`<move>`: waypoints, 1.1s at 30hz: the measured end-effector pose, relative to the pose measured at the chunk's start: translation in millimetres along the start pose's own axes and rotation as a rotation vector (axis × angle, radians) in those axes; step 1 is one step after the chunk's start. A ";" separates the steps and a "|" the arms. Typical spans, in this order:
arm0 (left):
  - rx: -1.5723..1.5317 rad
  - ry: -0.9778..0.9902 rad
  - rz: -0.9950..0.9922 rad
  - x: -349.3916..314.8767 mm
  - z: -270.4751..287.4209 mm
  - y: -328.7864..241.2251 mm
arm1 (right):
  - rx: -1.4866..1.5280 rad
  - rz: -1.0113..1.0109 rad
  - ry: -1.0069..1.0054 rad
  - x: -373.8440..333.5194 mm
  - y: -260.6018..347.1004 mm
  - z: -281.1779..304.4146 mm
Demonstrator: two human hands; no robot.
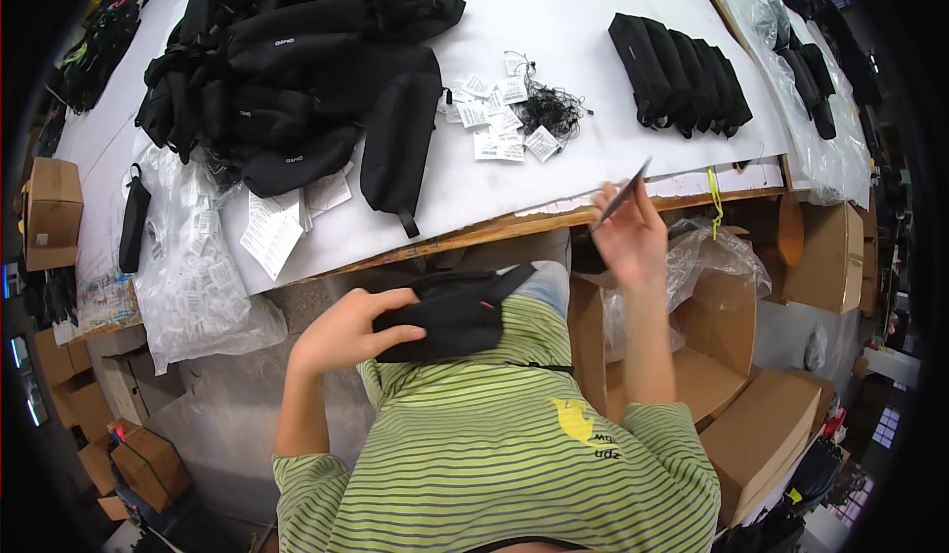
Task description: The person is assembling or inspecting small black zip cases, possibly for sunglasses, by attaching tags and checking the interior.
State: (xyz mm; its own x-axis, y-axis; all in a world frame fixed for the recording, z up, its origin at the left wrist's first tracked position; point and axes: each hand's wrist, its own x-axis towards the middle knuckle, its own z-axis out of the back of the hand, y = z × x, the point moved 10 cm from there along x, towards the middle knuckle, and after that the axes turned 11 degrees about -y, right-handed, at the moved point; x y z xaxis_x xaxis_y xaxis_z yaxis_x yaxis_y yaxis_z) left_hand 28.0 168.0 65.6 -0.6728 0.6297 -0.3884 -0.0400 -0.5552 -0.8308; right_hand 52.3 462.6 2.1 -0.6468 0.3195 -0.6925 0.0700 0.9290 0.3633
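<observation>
A: Left hand, quick; what's it on?
B: Left hand (346,333) has its fingers closed on the left end of a black pouch (460,321); pouch sits in front of the green striped shirt (494,425), near side of the surface (583,29); small orange tab on it, strap loop at its upper right.
A: Right hand?
B: Right hand (635,237) is raised near the surface's front edge; fingers pinch a thin dark card-like piece (625,193); nearly edge-on and blurred, can't tell exactly what.
A: On the surface?
B: Heap of black bags (297,88) at left; white paper tags (494,118) in the middle, touching a tangle of black strings (552,113); row of black pouches (682,79) at right, packed side by side; printed white sheets (272,237) by the front edge, just beside the heap.
A: Around it?
B: Clear plastic bag of white labels (203,276) hangs over the edge at left; open cardboard box (727,340) below the surface, right side, clear plastic sheeting (692,256) at its mouth.
</observation>
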 end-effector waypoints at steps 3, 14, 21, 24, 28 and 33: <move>0.040 0.104 -0.223 4.2 -23.1 -31.9 | 0.273 -0.320 0.345 -20.0 -64.8 -58.6; -0.001 0.097 -0.211 -2.9 -29.0 -23.4 | 0.098 -0.158 0.186 4.1 -83.7 -22.2; 0.102 0.077 -0.194 -0.1 -21.5 -27.3 | -0.227 0.231 -0.178 -2.3 -50.4 -24.7; 0.161 -0.009 -0.242 8.0 -17.8 -35.4 | -0.708 0.505 0.284 -31.3 -32.8 -67.0; 0.268 -0.251 -0.342 10.9 -11.7 -47.9 | -1.656 0.615 0.541 -78.1 -77.6 -107.9; 0.306 -0.218 -0.648 4.3 -29.2 -69.6 | -2.113 0.686 0.911 -86.9 -118.1 -75.1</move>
State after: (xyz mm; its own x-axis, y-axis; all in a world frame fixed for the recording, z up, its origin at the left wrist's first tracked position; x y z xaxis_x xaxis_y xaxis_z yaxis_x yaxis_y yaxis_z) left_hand 49.4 225.2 110.1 -0.5740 0.7779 0.2556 -0.6609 -0.2559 -0.7055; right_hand 43.1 311.1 66.1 -0.9467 -0.2948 -0.1298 0.1579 -0.7761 0.6106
